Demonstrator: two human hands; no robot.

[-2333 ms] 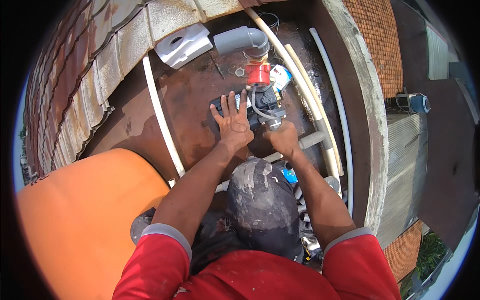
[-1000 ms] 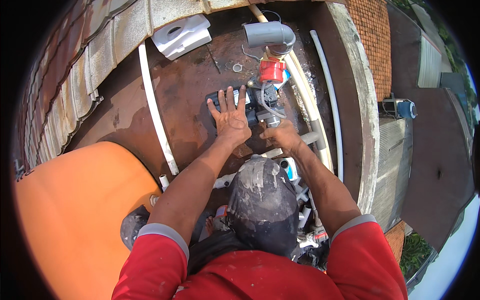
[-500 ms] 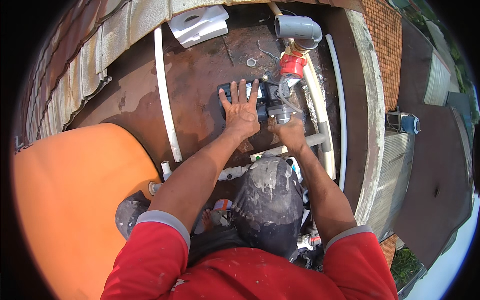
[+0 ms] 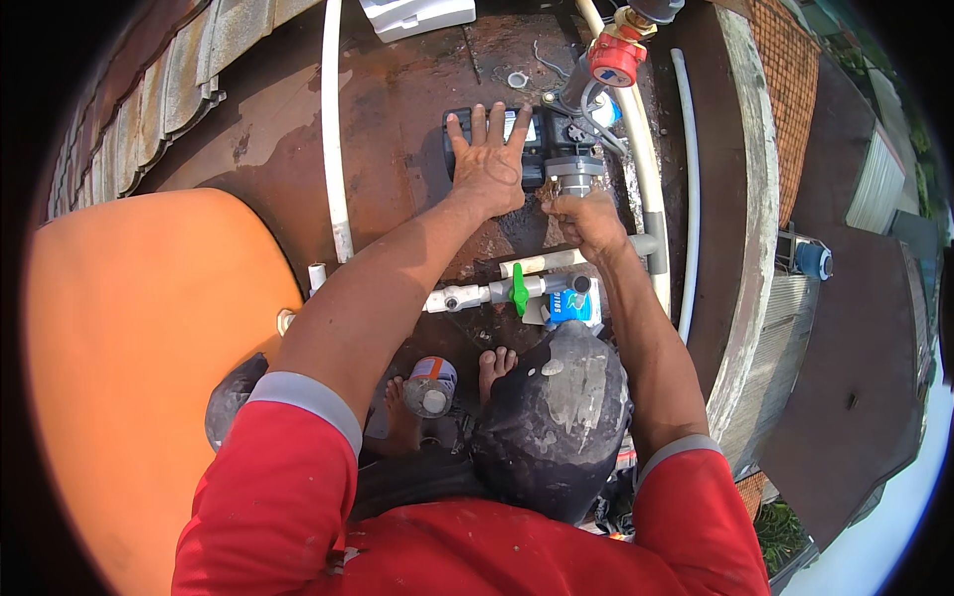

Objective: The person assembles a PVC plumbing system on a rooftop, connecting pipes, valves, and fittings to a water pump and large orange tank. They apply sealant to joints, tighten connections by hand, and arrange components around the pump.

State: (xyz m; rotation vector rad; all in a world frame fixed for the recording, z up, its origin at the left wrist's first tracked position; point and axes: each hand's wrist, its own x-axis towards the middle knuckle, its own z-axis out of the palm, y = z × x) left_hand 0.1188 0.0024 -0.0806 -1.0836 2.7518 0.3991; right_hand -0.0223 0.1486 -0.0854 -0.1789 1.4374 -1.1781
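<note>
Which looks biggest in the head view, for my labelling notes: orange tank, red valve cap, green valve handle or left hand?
1. orange tank, by far.
2. left hand, flat on the black pump.
3. red valve cap.
4. green valve handle, clearly smallest.

Both arms extended forward; left hand [image 4: 489, 159] flat, fingers spread; right hand [image 4: 588, 221] curled, gripping.
</note>
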